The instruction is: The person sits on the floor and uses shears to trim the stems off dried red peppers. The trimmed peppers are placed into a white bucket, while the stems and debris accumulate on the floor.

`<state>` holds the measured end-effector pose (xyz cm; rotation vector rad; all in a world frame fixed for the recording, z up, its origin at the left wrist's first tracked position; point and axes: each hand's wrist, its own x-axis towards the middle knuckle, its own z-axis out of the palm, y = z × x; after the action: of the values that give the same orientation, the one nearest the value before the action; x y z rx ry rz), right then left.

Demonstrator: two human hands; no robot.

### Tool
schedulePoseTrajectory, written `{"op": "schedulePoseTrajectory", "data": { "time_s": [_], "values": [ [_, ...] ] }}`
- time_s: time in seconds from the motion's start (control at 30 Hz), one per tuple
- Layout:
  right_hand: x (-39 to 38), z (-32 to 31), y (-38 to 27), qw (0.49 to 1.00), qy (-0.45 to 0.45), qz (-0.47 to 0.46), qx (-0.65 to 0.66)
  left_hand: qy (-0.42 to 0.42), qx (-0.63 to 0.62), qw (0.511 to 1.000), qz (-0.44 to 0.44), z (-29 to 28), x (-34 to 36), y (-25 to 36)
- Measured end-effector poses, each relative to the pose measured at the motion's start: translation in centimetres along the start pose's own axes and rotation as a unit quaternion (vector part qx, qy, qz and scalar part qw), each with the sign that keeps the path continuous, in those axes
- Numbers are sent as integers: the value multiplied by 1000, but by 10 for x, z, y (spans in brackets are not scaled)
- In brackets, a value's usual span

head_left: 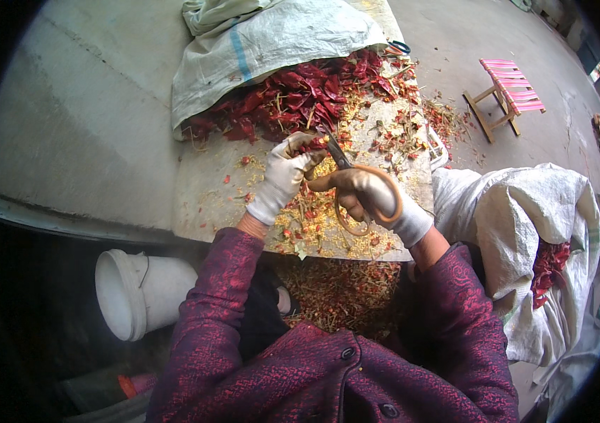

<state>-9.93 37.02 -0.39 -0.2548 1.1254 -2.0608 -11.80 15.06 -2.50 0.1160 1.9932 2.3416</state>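
My left hand [285,175], in a white glove with stained fingers, is closed on a dried red chili pepper [316,143] over the table. The gloved right hand [374,196] grips a pair of scissors [343,162] with dark blades and large tan loop handles. The blade tips are right beside the pepper at my left fingertips; whether they touch it I cannot tell. Beyond both hands lies a heap of dried red chilies [293,102], spilling from the mouth of a white woven sack [272,42]. Yellow seeds [321,229] and bits of stem cover the tabletop below.
A second white sack [518,204] with red chilies stands at the right of the table [201,183]. On the left is a white bucket [148,292]. A pink-striped folding stool [511,84] stands farther right. Stem scraps [342,296] litter the floor below the table edge.
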Motion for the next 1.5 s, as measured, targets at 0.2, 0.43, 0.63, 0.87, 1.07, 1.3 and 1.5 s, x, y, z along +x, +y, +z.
{"op": "schedulePoseTrajectory", "data": {
  "time_s": [0.2, 0.43, 0.63, 0.87, 1.07, 1.3, 1.5],
  "values": [
    [13, -17, -5, 958, 78, -95, 261, 4, 29, 997, -73, -16, -3, 15],
    [10, -23, -7, 952, 262, -117, 111, 116, 338, 910, -211, -101, 15, 9],
    [7, -14, -9, 942, 287, -156, 76, 31, 654, 754, -48, -101, 58, -41],
    [13, -22, -6, 951, 272, -133, 69, 42, 720, 688, -78, -76, 85, -78],
    [14, -30, -4, 959, 236, -134, 79, 19, 615, 788, -30, -69, 80, -55],
    [12, -27, -2, 967, 222, -123, 30, 74, 144, 965, -209, -73, 42, 2],
    [7, -16, -5, 972, 215, -94, -23, 102, 307, 924, -204, -105, 38, -24]
  ]
}}
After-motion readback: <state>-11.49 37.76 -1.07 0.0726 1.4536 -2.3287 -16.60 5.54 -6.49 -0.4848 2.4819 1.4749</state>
